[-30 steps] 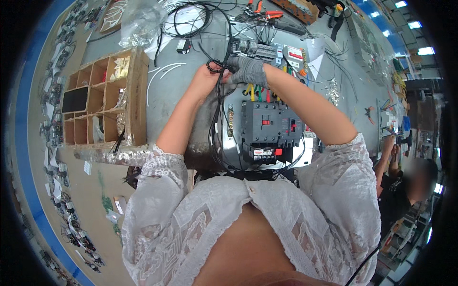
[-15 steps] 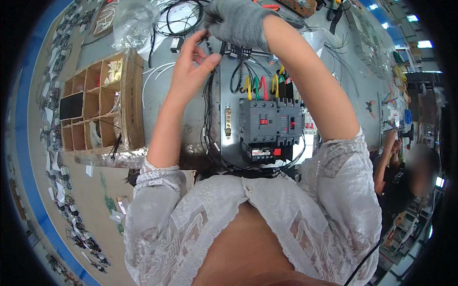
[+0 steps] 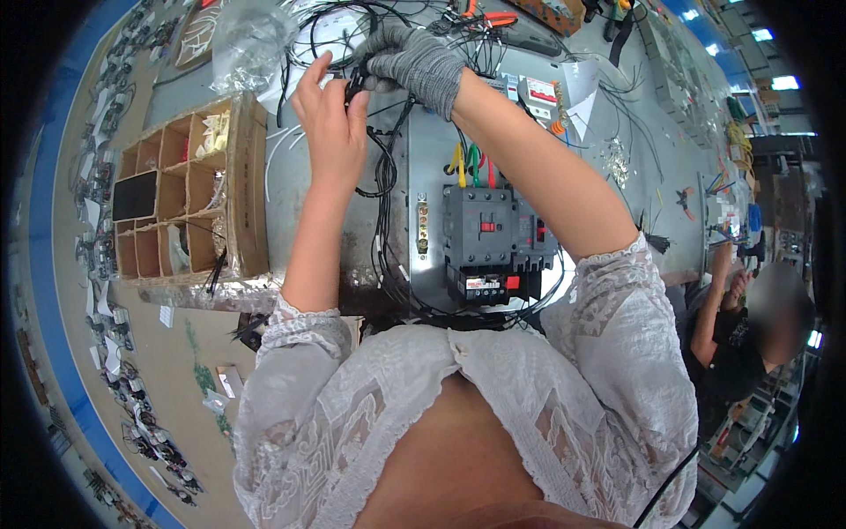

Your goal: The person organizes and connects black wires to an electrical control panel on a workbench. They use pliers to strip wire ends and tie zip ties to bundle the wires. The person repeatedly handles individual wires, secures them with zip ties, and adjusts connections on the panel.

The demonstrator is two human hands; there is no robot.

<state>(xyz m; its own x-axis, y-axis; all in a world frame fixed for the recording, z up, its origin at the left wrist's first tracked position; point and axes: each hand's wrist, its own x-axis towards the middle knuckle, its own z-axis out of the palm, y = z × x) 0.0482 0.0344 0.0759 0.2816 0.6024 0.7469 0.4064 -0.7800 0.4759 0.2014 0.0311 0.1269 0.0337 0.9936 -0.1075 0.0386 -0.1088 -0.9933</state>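
- The black wire bundle (image 3: 355, 84) lies between the left hand (image 3: 332, 128) and the right hand (image 3: 404, 66), just beside the bare left thumb and touching the gloved fingers
- The right hand, in a grey glove (image 3: 432, 75), is curled round the bundle
- The left hand has its fingers parted; from here I cannot tell whether it pinches the wires too
- Nearer me than the hands, more black strands run along the counter (image 3: 284, 212), left of a dark grey breaker (image 3: 476, 242)
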